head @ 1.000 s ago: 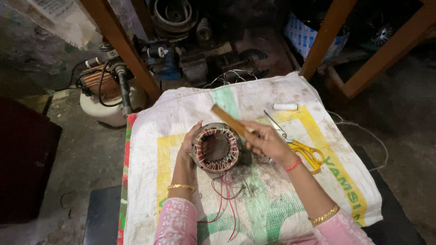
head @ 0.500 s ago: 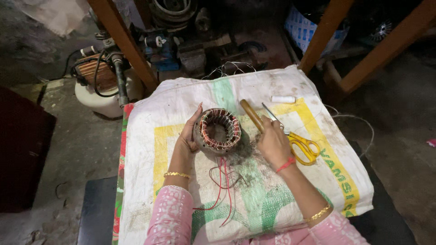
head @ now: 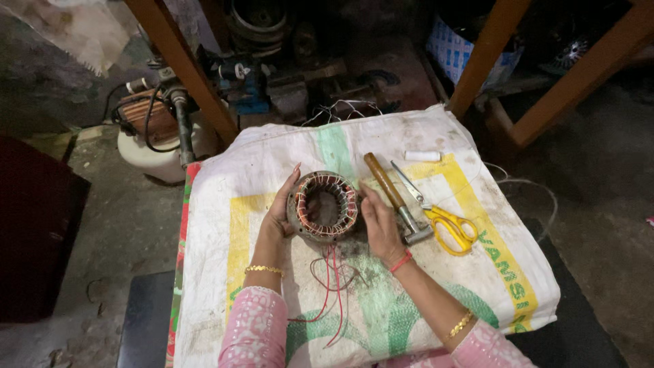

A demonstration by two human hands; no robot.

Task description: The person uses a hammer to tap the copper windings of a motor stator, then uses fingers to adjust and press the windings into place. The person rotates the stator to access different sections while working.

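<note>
A round motor stator (head: pixel 323 206) with copper windings sits on a white woven sack (head: pixel 272 160). My left hand (head: pixel 280 209) presses against its left side with fingers stretched upward. My right hand (head: pixel 379 221) cups its right side. Red wire leads (head: pixel 330 279) trail from the stator toward me. A wooden-handled hammer (head: pixel 396 197) lies flat on the sack just right of my right hand, free of any grip.
Yellow-handled scissors (head: pixel 443 217) lie beside the hammer. A small white roll (head: pixel 422 156) rests farther back. Wooden legs (head: pixel 184 68) and motor parts (head: pixel 259 24) stand behind the sack. A white canister with cables (head: pixel 153 146) sits left on the concrete floor.
My right hand has put the hammer down on the sack and moved onto the stator's right side. My left hand stays on the stator.
</note>
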